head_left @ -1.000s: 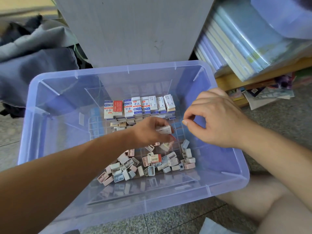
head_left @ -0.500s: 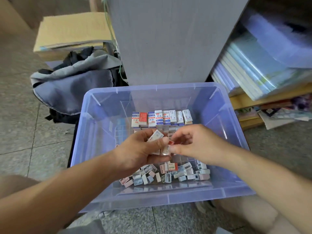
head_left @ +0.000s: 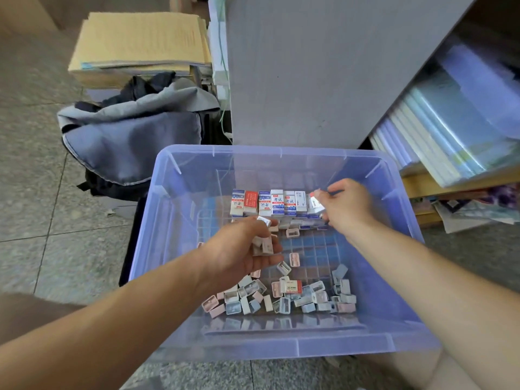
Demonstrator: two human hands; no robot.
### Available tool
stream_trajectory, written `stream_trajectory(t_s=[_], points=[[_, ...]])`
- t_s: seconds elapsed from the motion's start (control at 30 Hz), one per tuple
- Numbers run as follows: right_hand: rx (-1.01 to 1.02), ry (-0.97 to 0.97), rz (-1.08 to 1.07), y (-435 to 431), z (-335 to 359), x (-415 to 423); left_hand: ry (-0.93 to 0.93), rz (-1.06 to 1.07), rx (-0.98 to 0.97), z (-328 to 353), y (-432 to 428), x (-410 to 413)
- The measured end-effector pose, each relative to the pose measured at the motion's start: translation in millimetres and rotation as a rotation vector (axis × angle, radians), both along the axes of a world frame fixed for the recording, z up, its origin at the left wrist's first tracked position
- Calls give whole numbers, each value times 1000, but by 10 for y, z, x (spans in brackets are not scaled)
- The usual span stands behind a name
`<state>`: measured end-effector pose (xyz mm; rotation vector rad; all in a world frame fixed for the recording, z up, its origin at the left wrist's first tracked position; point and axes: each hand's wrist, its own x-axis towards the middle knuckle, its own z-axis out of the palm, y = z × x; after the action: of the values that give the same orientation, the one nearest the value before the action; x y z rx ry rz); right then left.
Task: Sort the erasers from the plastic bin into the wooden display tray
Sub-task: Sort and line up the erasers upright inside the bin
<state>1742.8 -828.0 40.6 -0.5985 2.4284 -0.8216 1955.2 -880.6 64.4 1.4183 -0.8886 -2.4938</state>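
A translucent blue plastic bin [head_left: 281, 344] sits on the floor. A row of boxed erasers [head_left: 267, 202] stands upright along its far side. A loose pile of small erasers and pastel pieces [head_left: 284, 298] lies near the front. My left hand [head_left: 244, 249] hovers over the middle of the bin and holds several small erasers in its curled fingers. My right hand [head_left: 349, 206] pinches one boxed eraser [head_left: 316, 204] at the right end of the row. No wooden tray is in view.
A grey board [head_left: 309, 66] stands behind the bin. A grey and black backpack [head_left: 132, 136] lies to the left, with a stack of brown paper packs [head_left: 138, 43] behind it. Wrapped stationery packs [head_left: 455, 122] fill a shelf on the right.
My right hand took an eraser from near my left hand and carried it back and right to the end of the standing row. The view has tilted up and pulled back.
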Motion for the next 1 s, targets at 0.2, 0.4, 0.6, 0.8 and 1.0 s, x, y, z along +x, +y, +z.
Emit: stream_trajectory(t_s=[0.2,0.4,0.6,0.8,1.0], points=[[0,84,57,-101,-146,-18,55,-18,1,-41,-38,-46],[87,160,143,-66,-168,-54,52,-115,-65,-98,-21,-28],[39,150,199,-26,129,137,80,-169,-143,-86,3,-30],[-2,-623,423,132,339,450,53,-137,-173,-51,11,-37],[-155,-578,234,-91,191,378,-97,47,-172,-83,-75,3]])
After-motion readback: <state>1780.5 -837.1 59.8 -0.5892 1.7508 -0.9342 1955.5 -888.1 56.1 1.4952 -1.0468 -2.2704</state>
